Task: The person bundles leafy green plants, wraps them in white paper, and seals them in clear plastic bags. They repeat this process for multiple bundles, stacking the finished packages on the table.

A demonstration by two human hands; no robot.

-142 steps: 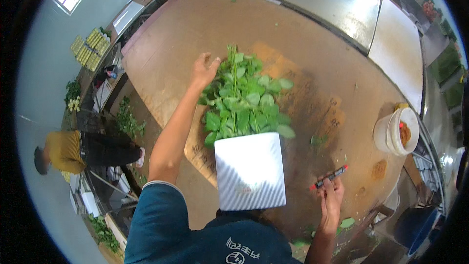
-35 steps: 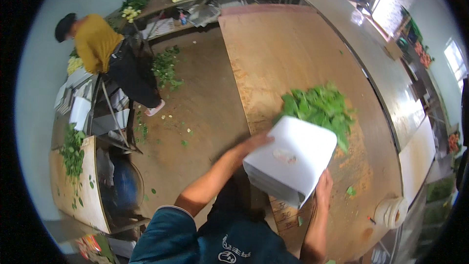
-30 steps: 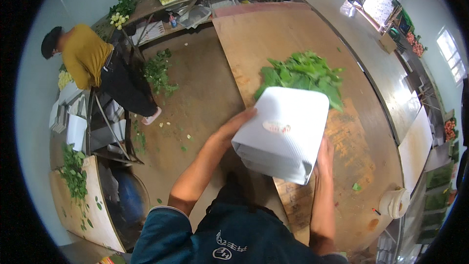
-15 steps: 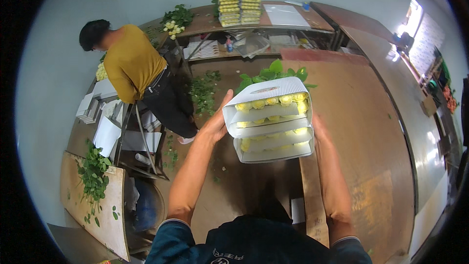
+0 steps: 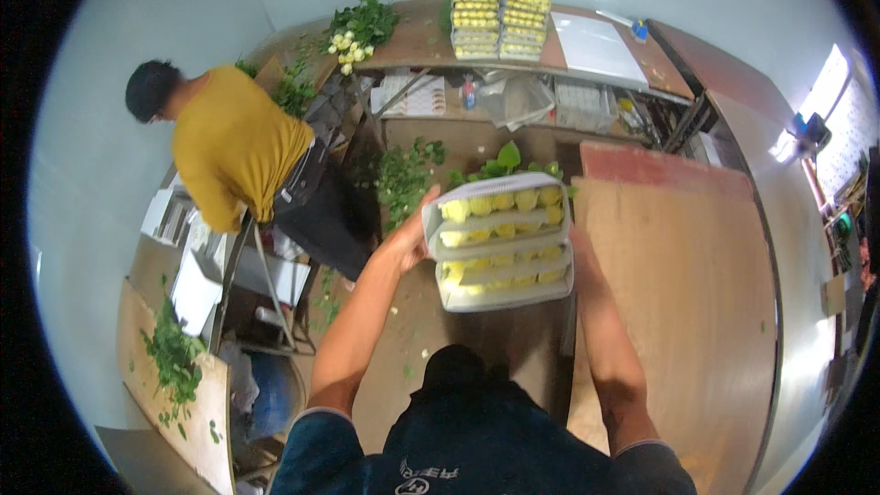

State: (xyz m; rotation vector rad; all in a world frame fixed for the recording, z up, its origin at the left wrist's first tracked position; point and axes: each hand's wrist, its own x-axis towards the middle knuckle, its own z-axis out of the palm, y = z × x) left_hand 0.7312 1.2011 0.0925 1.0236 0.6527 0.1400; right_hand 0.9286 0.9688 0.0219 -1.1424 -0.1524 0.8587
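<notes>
Between my two hands is a bundle of yellow roses (image 5: pixel 502 231), wrapped in white corrugated card. Its open end is turned up toward me, with rows of rose heads parted by white card layers. Green leaves (image 5: pixel 506 161) stick out at its far end. My left hand (image 5: pixel 414 236) grips the bundle's left side, the thumb along the edge and the other fingers hidden. My right hand (image 5: pixel 581 243) presses the right side; it is blurred and its fingers are mostly behind the wrap. The bundle is held up in the air above the floor.
Several wrapped rose bundles (image 5: pixel 500 14) are stacked on the far table (image 5: pixel 417 32), beside loose roses (image 5: pixel 348 48) and a white sheet (image 5: pixel 600 46). A wide board table (image 5: pixel 678 312) stands at my right. A person in a yellow top (image 5: pixel 240 147) works at the left. Leaves (image 5: pixel 403 179) litter the floor.
The bundle has tilted, so its open end and rose rows face me more fully. The far table and its stack appear closer and lower in view. Both hands keep their hold.
</notes>
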